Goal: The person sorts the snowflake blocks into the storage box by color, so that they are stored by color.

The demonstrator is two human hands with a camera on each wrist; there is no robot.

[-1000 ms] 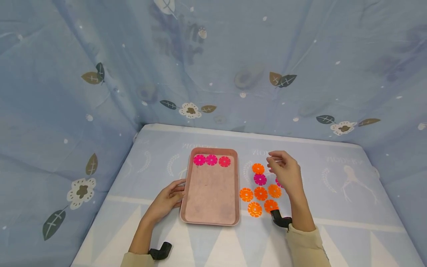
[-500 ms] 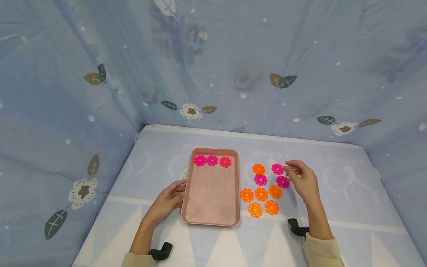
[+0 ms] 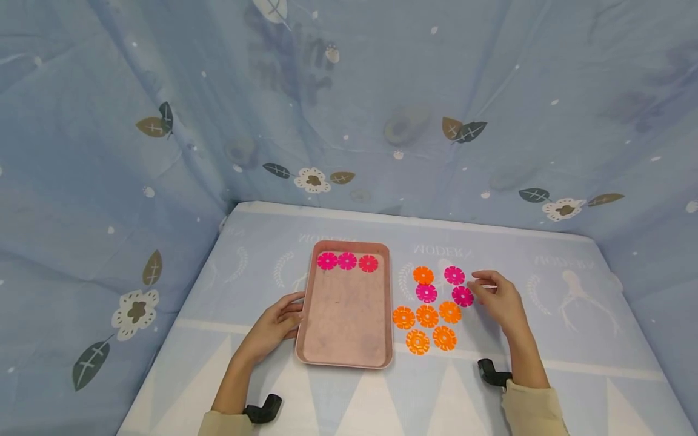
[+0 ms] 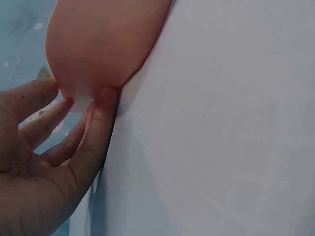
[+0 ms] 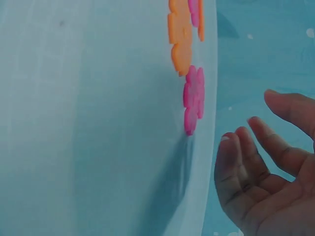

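A pink shallow tray (image 3: 345,315) lies on the cloth-covered table, with two magenta interlocking plastic discs (image 3: 347,261) and one redder disc (image 3: 368,263) in a row along its far end. At its left side, my left hand (image 3: 271,329) holds the tray's edge; in the left wrist view, the thumb is at the rim and the fingers lie against the outer wall (image 4: 101,49). My right hand (image 3: 498,301) hovers just right of a magenta disc (image 3: 463,296), its fingers loosely bent with nothing between them. The right wrist view shows this magenta disc (image 5: 193,98) apart from the fingertips.
Right of the tray lie several orange discs (image 3: 428,316) and more magenta ones, such as the disc (image 3: 454,275) toward the back. Black wrist camera mounts (image 3: 493,372) stick out from both wrists. A blue patterned curtain (image 3: 349,109) hangs behind the table.
My right hand has moved right and toward me, from over the far discs to beside the magenta pair, uncovering them. The left hand and tray stay in place.
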